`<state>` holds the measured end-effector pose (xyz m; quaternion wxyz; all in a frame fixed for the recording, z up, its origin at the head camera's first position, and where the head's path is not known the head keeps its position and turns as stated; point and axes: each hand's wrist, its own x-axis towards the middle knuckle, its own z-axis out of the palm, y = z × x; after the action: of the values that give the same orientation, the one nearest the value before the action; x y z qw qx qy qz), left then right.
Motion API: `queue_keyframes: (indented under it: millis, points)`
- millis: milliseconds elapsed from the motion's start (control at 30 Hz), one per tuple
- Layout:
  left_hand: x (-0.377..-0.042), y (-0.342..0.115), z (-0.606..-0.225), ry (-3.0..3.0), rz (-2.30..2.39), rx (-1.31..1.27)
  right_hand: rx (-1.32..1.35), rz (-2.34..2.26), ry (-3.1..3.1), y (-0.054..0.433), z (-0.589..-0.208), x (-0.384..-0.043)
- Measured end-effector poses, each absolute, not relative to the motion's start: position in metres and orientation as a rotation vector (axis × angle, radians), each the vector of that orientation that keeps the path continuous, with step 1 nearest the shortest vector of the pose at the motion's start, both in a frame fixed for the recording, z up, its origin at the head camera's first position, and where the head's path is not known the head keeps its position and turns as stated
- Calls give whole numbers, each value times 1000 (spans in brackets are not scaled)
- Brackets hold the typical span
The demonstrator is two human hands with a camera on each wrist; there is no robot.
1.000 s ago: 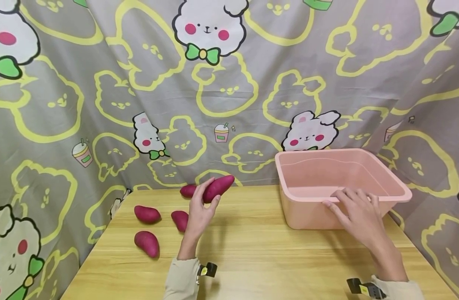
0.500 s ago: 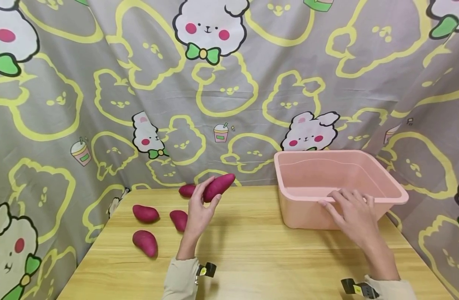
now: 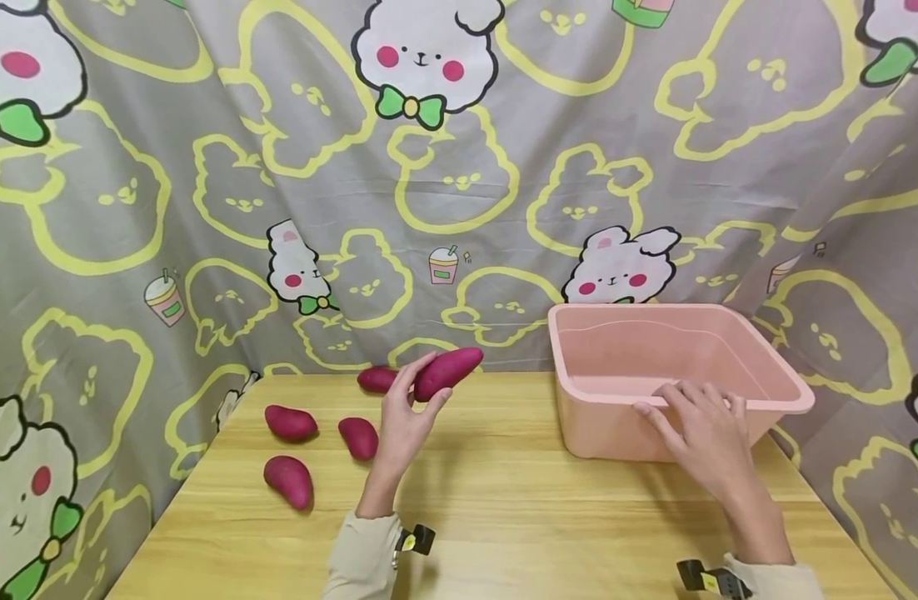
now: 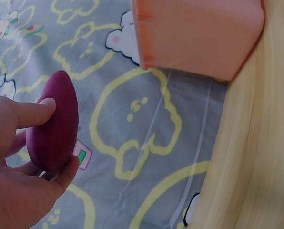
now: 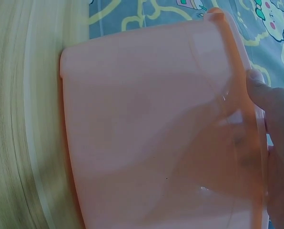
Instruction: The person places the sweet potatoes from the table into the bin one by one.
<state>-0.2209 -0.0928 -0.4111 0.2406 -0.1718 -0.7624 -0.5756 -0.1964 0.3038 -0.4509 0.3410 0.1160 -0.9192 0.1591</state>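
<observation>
My left hand (image 3: 406,425) holds a purple sweet potato (image 3: 449,373) between thumb and fingers, raised above the back of the table. In the left wrist view that sweet potato (image 4: 60,126) stands nearly upright in the picture, with the fingertips on its sides. At the right, my right hand (image 3: 705,433) grips the front rim of a pink plastic bin (image 3: 609,429). Its fingers reach over the rim, and the thumb lies on the outside, as the right wrist view of the bin (image 5: 132,119) shows. The part of the bin floor in view holds nothing.
Several more sweet potatoes lie on the left of the wooden table (image 3: 519,508): one at the back edge (image 3: 375,380), another close to my left wrist (image 3: 358,438), others (image 3: 290,423) farther left. A patterned grey curtain (image 3: 496,208) hangs behind and at both sides.
My left hand has shifted slightly to the right with the sweet potato, which now lies a little flatter. My right hand keeps its hold on the bin rim.
</observation>
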Motion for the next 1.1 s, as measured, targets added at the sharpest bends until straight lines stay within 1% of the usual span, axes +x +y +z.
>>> queue_keyframes:
  millis: [233, 567, 1100]
  points:
    - [-222, -85, -413, -2064, -1574, -492, 303, 414, -2396, 301, -449, -197]
    - [-223, -75, -411, -2037, -1557, -589, 312, 427, -2378, 298, -449, -197]
    - [-226, -63, -409, -1979, -1587, -632, 305, 436, -2372, 301, -449, -195]
